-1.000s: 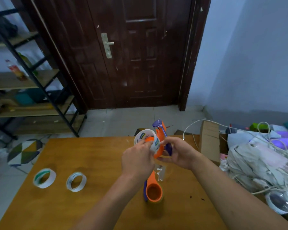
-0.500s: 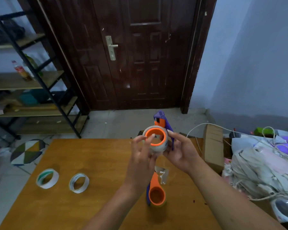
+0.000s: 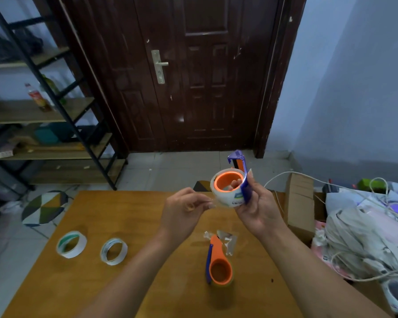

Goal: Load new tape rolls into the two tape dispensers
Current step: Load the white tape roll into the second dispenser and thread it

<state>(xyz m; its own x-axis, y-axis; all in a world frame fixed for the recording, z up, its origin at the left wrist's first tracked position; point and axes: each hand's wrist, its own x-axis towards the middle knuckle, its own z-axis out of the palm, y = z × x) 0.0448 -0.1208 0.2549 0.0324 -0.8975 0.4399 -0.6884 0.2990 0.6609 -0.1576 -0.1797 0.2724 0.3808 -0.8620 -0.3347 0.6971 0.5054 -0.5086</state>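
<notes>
My right hand (image 3: 257,212) holds an orange and blue tape dispenser (image 3: 239,171) upright above the wooden table (image 3: 147,226). A clear tape roll (image 3: 225,198) sits on its orange hub. My left hand (image 3: 184,210) pinches the roll's loose end at the roll's left side. A second orange and blue dispenser (image 3: 218,262) lies on the table below my hands, with clear tape scraps (image 3: 228,239) beside it. Two spare rolls lie at the left: a white roll with a green core (image 3: 71,244) and a clear roll (image 3: 113,251).
A cardboard box (image 3: 300,203) and a heap of white cables and bags (image 3: 365,230) crowd the table's right side. A dark door (image 3: 205,72) and a black shelf rack (image 3: 44,111) stand behind. A patterned stool (image 3: 44,207) sits at the left.
The roll went onto the dispenser's orange hub. My left hand then let go of the roll's rim and moved left, now pinching the tape's end.
</notes>
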